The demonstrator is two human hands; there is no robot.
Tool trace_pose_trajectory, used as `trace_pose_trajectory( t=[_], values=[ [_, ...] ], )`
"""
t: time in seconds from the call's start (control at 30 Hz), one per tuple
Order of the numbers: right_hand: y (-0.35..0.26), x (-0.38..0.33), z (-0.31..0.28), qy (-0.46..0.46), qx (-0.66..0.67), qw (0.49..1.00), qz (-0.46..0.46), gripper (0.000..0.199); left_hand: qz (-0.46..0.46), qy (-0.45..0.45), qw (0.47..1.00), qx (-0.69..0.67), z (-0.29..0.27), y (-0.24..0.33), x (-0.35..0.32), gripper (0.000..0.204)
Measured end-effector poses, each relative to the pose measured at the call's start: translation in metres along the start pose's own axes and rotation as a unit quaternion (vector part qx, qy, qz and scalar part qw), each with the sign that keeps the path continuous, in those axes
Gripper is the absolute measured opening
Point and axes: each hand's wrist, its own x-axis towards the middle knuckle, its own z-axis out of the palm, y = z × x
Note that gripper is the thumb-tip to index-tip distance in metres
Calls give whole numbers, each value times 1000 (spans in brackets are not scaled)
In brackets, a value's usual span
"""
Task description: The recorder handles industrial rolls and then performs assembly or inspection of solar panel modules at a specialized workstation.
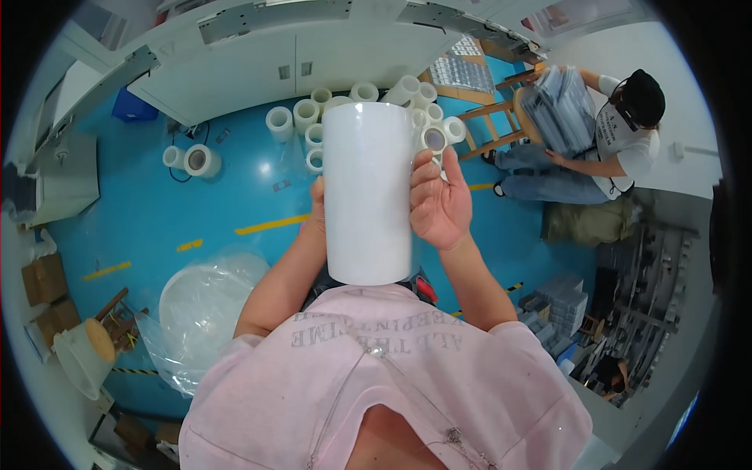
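A large white roll [368, 192], smooth and glossy like wound plastic film, stands lengthwise in front of my chest, between my two hands. Against its left side is my left hand [317, 205], with the fingers mostly hidden behind the roll. My right hand [440, 196] is at the roll's right side, fingers curled in against it and the thumb raised. Beyond the roll's far end, many pale film rolls [305, 113] stand and lie together on the blue floor, partly covered by the roll I hold.
Two more rolls [202, 160] sit at the left. A clear plastic bag [204, 305] lies left of me. A co-worker [627, 133] at the right holds a stack of clear trays [558, 110] beside a wooden chair [489, 125]. White cabinets [235, 70] line the far side.
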Motion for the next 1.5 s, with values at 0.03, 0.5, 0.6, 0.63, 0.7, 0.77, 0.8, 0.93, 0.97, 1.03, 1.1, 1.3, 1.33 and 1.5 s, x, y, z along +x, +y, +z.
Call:
trace_pose_trajectory(
  t=[0.03,0.5,0.6,0.63,0.7,0.77,0.8,0.93,0.97,1.03,1.1,1.3,1.33,1.5],
  values=[
    [0,2,2,2,-22,1000,10,67,-4,-8,1000,16,2,1,1,96],
    [-5,-7,27,189,-368,905,-99,54,-29,33,998,-42,-3,-3,-4,100],
    [-46,-19,18,290,-584,698,-297,59,-52,60,994,-81,-14,-6,-10,99],
    [-41,-16,16,290,-583,699,-296,59,-48,56,994,-75,-17,-5,-11,98],
    [-22,-10,14,401,-573,666,-259,56,-49,44,996,-66,-19,-3,-8,97],
    [-13,-12,19,409,-477,750,-208,44,-42,33,997,-54,-20,0,-10,96],
    [-15,-21,14,384,-527,737,-179,40,-39,28,998,-49,-21,2,-11,95],
    [-24,-34,11,358,-641,658,-171,34,-32,10,999,-27,-23,4,-15,92],
    [-26,-35,11,359,-640,658,-172,34,-32,6,999,-22,-23,4,-16,91],
    [-31,-36,9,357,-663,642,-145,30,-28,-2,1000,-12,-26,4,-17,90],
    [-46,-53,7,285,-595,741,-126,31,-25,-6,1000,-9,-28,5,-18,90],
    [-53,-54,-26,223,-478,833,-169,60,-57,68,996,-10,-45,7,-26,84],
    [-55,-50,-36,374,-569,699,-220,71,-80,116,990,5,-41,5,-23,86],
    [-31,-40,-66,425,-460,774,-93,72,-60,235,927,286,-32,-10,-7,100]
  ],
)
